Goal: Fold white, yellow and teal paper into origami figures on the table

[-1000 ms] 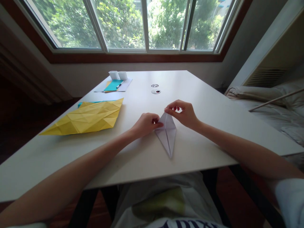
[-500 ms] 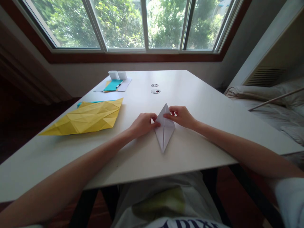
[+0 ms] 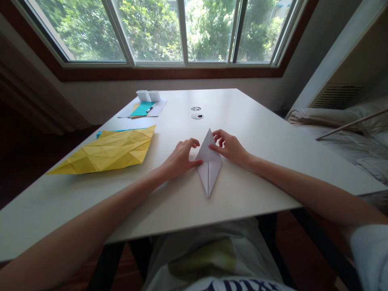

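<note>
Folded white paper [image 3: 208, 169] on the white table [image 3: 257, 133], pressed flat between two hands. Compared with one second before, the upper flap, which had then been lifted and pinched near its tip by the right hand [image 3: 230, 147], lay folded up over the kite-shaped body, its point directed toward the window [image 3: 182, 30]; compared with half a second before, the paper had barely shifted, while both hands had opened out from a closer grip.

The left hand [image 3: 181, 158] rested palm down at the left corner of the fold, its fingers [image 3: 194, 142] loosely spread and slightly arched, the thumb tip pressing the paper's left edge onto the table. The right hand lay against the right side of the flap, thumb on the paper, the other fingers curled and a little apart above it. Neither hand closed around the paper; each only bore down on it. Both forearms reached in from the near table edge and converged on the sheet.

The paper lay near the middle of the table, its long tail pointing toward the person. To the left, well apart, lay a large creased yellow sheet [image 3: 112, 150] over a teal sheet [image 3: 103, 132]. At the far left stood two small white boxes [image 3: 148, 95] beside a pen [image 3: 150, 107] on teal card [image 3: 142, 109].
</note>
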A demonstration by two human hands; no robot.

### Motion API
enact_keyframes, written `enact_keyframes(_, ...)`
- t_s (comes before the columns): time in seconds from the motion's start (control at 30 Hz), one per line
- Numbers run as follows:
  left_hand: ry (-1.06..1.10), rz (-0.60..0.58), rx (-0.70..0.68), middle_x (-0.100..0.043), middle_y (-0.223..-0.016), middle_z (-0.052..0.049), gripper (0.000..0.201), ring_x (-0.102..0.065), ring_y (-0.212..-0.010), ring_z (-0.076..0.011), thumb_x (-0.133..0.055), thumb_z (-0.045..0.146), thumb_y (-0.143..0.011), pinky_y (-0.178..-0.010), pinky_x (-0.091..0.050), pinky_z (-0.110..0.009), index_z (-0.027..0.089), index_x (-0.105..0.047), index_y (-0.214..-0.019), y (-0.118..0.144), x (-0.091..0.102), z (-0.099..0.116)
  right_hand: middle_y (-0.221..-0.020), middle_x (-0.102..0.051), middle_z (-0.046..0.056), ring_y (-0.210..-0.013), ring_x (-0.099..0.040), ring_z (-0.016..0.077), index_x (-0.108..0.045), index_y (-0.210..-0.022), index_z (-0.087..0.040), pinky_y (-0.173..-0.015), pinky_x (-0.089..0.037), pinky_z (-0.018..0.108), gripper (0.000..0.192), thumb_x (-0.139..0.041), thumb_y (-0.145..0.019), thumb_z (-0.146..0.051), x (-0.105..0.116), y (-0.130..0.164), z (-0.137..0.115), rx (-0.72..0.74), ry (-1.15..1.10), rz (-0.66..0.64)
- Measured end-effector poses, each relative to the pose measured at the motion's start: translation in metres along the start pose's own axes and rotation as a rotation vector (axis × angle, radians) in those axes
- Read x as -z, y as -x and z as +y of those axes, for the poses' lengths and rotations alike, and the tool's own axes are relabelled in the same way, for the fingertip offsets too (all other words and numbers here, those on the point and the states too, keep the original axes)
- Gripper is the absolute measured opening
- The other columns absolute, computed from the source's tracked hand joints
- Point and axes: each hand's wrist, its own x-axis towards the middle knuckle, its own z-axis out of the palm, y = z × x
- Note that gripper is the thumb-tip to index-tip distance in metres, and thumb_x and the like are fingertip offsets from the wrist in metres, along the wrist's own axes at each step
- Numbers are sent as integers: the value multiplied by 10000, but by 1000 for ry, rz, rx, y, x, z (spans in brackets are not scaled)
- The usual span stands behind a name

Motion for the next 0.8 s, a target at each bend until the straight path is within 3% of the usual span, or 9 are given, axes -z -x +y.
enact_keyframes(0.1,-78,1,-69,-542,-1093,-63,285,-472,-1014,-239,-598,354,-782,-881,-413,-394,247,-588,-1046,3,0,2,-893,-550,19,-617,-491,104,-477,-1038,-193,-588,-447,260,395,-651,-696,-285,1,2,7,36,18,11)
enact_keyframes(0.2,-141,-30,-96,-535,-1105,-63,208,-458,-1029,-240,-539,360,-830,-908,-398,-395,270,-665,-968,5,-1,2,-951,-530,51,-684,-512,117,-569,-929,-189,-674,-466,285,203,-614,-737,-240,2,5,10,134,112,-51)
enact_keyframes(0.27,-169,-28,-83,-548,-1094,-64,236,-460,-1025,-241,-526,382,-837,-907,-401,-392,272,-679,-979,5,-1,1,-947,-548,61,-765,-540,140,-624,-859,-191,-744,-459,298,102,-569,-782,-228,3,7,8,200,160,-120)
enact_keyframes(0.43,-237,-27,-45,-582,-1071,-68,278,-479,-1016,-246,-501,403,-842,-878,-420,-392,258,-689,-988,6,-1,3,-873,-640,58,-882,-553,191,-664,-886,-191,-828,-428,333,146,-547,-818,-244,4,9,1,265,274,-274)
enact_keyframes(0.8,-325,-195,-62,-550,-1194,-97,596,-438,-1133,-299,-467,646,-765,-911,-395,-435,221,-579,-1167,12,9,16,-1095,-619,112,-1000,-550,259,-607,-1119,-183,-881,-419,401,444,-579,-777,-466,15,16,-10,267,412,-410)
